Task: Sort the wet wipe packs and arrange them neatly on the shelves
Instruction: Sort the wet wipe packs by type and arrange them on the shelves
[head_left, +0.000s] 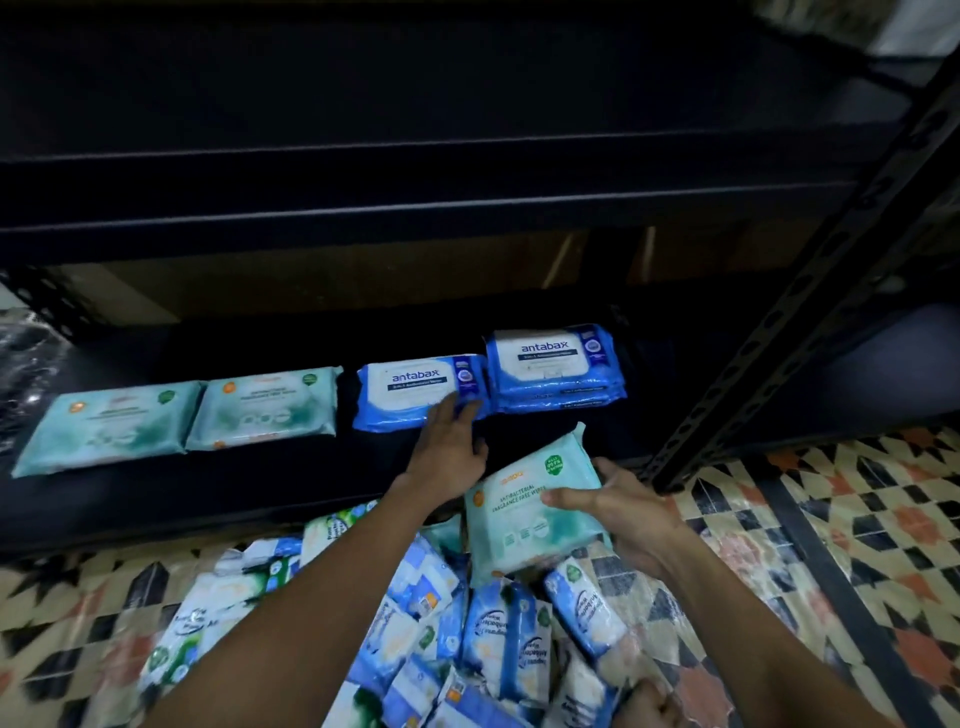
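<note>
On the low black shelf (156, 499) lie two teal wipe packs (111, 431) (265, 408) at the left, a blue Antabax pack (410, 389) in the middle and a stack of blue Antabax packs (553, 366) to its right. My left hand (449, 447) reaches over the shelf, its straight fingers touching the front right corner of the middle blue pack. My right hand (618, 506) grips a teal antibacterial wipe pack (530, 504) tilted above the pile, near the shelf's front edge.
A heap of mixed blue, white and green wipe packs (457, 629) lies on the patterned floor (857, 519) below my arms. A black perforated shelf post (779, 322) slants down at the right. A darker shelf board (415, 208) hangs above.
</note>
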